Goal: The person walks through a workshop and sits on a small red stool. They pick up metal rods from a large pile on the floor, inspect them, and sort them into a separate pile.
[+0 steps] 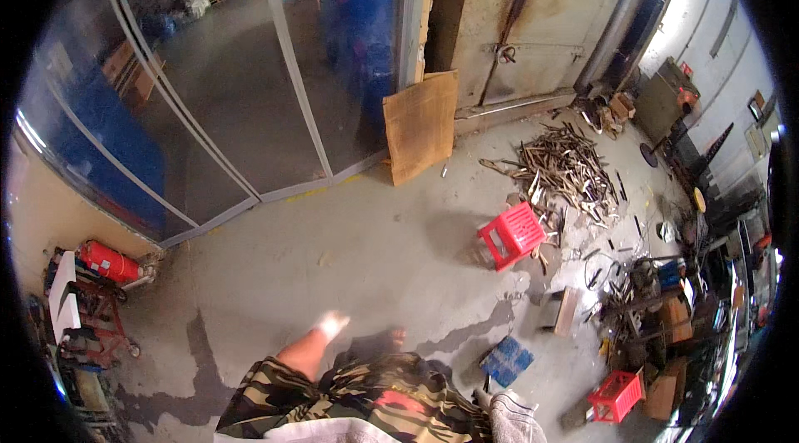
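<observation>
Camouflage shorts (366,401) fill the low edge of my view, soft and baggy, with a white hem under them. One bare leg (304,353) steps out ahead, and its foot is a pale blur.

I see no left hand anywhere. Low on the right sits a grey woolly lump (509,416). It may be cloth over the right hand, but I cannot tell. So I cannot tell how wide that grip is, or if it has hold of anything.

Nearest to that lump is a flat blue plastic crate (508,360) with a grid top. It lies on the floor just ahead and to the right of the legs.

The concrete floor (366,243) is grey and rough, with dark wet patches. Most of the open room for walking is ahead and to the left.

On the right the way is crowded. A big red plastic crate (512,235) lies tipped on its side near a spiky pile of metal scrap (566,168). A small red crate (616,395) sits by the messy right edge.

A flat brown cardboard sheet (422,125) leans on the wall. Smooth glass panels (216,85) with thin grey frames close off the left. A round red fire extinguisher (108,261) lies far left.
</observation>
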Demonstrator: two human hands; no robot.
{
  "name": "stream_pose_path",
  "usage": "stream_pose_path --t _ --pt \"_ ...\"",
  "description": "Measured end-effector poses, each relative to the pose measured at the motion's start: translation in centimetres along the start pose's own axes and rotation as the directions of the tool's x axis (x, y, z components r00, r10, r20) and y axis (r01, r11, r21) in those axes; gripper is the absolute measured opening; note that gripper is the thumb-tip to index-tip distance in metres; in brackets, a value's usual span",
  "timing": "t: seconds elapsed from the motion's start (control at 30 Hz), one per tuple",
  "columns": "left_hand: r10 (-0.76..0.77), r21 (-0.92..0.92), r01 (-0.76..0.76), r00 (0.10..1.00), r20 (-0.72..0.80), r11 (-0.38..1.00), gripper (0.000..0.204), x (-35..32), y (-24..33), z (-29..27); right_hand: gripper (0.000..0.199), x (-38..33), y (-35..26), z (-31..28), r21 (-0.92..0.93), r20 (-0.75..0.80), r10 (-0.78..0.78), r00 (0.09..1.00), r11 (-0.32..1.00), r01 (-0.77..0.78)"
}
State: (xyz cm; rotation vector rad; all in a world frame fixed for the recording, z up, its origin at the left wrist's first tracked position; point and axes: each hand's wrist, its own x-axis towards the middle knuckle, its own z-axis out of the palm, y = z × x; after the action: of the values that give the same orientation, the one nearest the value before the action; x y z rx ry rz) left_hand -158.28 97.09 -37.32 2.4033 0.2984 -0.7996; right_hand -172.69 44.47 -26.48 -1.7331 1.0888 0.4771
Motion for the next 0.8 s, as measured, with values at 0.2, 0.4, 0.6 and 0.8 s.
stream_pose_path --t 0.2,0.4,0.6,0.8 --pt "0.223 -0.508 -0.301 0.952 -0.209 0.807 0.041 14.6 28.8 -14.9 0.031 8.1 -8.3 -3.1 0.106 -0.041 0.131 0.991 0.986 -0.126" --pt "0.194 -0.356 -0.229 0.972 -0.13 0.906 0.035 23.6 32.5 -13.0 0.034 20.8 -16.1 -6.0 -0.023 -0.064 0.04 0.997 0.999 -0.042" --pt "0.067 0.499 -0.278 0.915 0.398 0.821 0.037 24.4 19.1 -11.7 0.027 33.3 -38.6 -8.7 0.288 0.004 0.015 1.0 0.957 -0.016" --pt "-0.064 0.356 -0.052 0.95 0.306 0.933 0.037 34.7 27.5 -17.3 0.046 41.8 -56.0 -11.2 0.508 -0.065 -0.019 0.998 0.86 0.049"
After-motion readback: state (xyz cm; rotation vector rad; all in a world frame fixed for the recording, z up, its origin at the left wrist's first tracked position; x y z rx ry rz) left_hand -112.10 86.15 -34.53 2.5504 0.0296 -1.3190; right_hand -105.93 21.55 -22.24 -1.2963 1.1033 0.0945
